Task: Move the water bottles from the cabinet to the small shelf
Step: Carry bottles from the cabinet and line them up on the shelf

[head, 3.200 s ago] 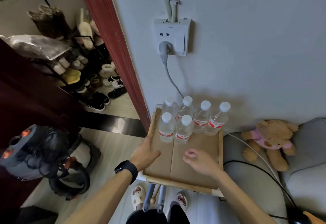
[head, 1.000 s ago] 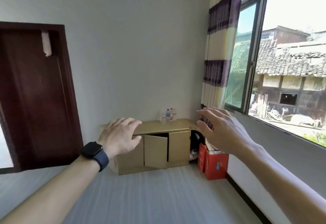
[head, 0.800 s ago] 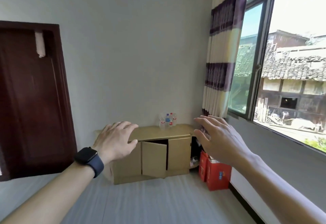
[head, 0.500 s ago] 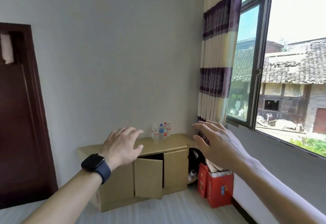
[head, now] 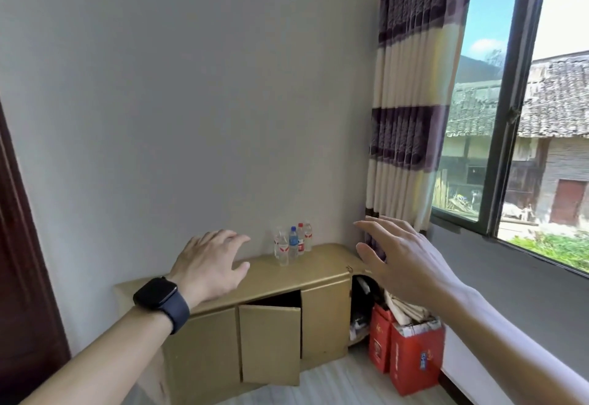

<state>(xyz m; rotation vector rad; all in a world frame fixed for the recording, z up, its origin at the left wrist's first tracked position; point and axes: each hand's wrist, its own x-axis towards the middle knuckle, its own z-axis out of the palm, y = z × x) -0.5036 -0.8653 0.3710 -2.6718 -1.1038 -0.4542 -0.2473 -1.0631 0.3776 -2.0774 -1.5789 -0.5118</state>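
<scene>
Tan cabinet point(head: 318, 266) stands against the grey wall, one middle door point(head: 270, 344) ajar. Water bottles point(head: 291, 245) stand upright in a small cluster on the cabinet top, toward its right end near the wall; exact count unclear at this range. Left hand point(head: 210, 266), dark watch point(head: 159, 301) on wrist: fingers spread, empty. Right hand point(head: 398, 259): fingers spread, empty. Both hands raised, well apart from the bottles. Red boxes point(head: 411, 360) sit on floor just right of cabinet, below striped curtain point(head: 411, 92).
</scene>
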